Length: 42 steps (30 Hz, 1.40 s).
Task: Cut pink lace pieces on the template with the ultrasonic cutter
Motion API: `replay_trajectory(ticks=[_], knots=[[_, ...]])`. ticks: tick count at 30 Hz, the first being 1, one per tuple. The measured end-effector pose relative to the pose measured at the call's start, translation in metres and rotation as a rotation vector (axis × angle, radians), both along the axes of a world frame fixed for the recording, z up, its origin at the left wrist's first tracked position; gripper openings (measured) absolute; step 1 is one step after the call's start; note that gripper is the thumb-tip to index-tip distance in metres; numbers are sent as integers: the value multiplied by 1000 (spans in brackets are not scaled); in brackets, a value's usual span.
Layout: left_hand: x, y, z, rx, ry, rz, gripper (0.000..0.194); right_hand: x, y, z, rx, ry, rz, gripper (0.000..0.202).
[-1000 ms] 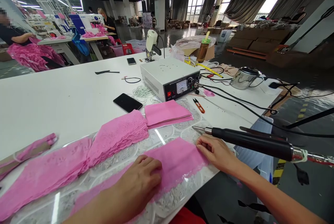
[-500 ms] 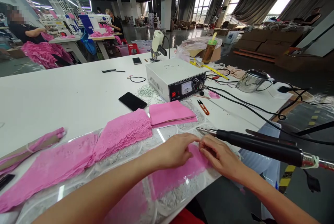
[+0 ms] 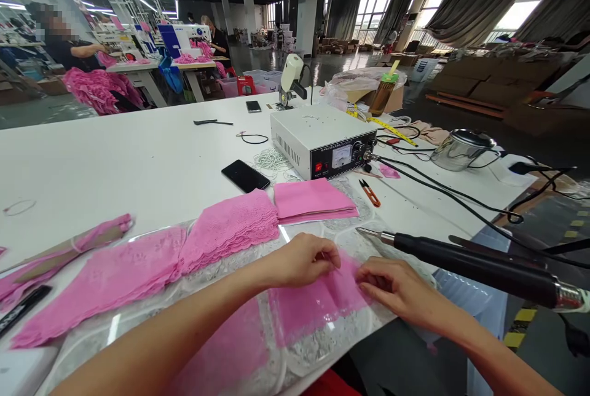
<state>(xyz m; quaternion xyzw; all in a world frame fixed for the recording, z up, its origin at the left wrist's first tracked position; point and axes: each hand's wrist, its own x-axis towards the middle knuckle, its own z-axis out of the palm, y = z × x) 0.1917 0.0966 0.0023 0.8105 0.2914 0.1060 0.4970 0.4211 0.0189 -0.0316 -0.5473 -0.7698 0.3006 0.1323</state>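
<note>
While the left hand (image 3: pixel 302 261) seems to pinch the cloth (image 3: pixel 302 313), the right hand (image 3: pixel 399 285) curls at its right end.

In the head view, the cloth lies near the table (image 3: pixel 106 168)'s front edge, probably pinched to raise its upper border; whether the right fingers grip, I cannot tell. The tool (image 3: pixel 461 261) narrows room beyond that hand; the table's widest stretch runs behind the pile (image 3: pixel 230 227).

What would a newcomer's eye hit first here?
Probably the pink fabric by the left hand and right hand, low in the centre. The black pen-shaped tool jutting in from the right follows, its metal tip pointing left. Behind sits the pale box with its red switch.
</note>
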Motion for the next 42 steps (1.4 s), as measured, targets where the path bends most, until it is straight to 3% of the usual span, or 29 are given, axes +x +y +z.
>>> replay_trajectory(ticks=[5, 10, 14, 17, 20, 22, 25, 31, 37, 42], knots=[[-61, -5, 12, -164, -74, 63, 11, 5, -1, 0, 42, 19, 22, 17], [-136, -28, 21, -269, -84, 206, 7, 9, 1, -6, 328, 144, 32, 14], [-176, -60, 19, -329, -63, 300, 4, -32, -5, 1, 544, 254, 166, 9], [-195, -79, 14, -339, -59, 337, 3, -83, -18, 4, 533, 243, 336, 11], [-210, -89, 9, -324, -64, 365, 5, -121, -26, -4, 551, 126, 442, 15], [-219, -92, 6, -308, -68, 385, 7, -132, -26, -12, 537, 65, 477, 16], [-228, -95, 1, -297, -68, 407, 8, -133, -25, -17, 491, 33, 503, 19], [-229, -102, -6, -315, -51, 419, 10, -136, -25, -8, 460, 45, 503, 17], [-224, -103, -4, -291, -25, 434, 9, -140, -24, -11, 499, 16, 501, 19], [-231, -105, -2, -258, 49, 446, 9, -139, -25, -4, 510, 31, 503, 19]])
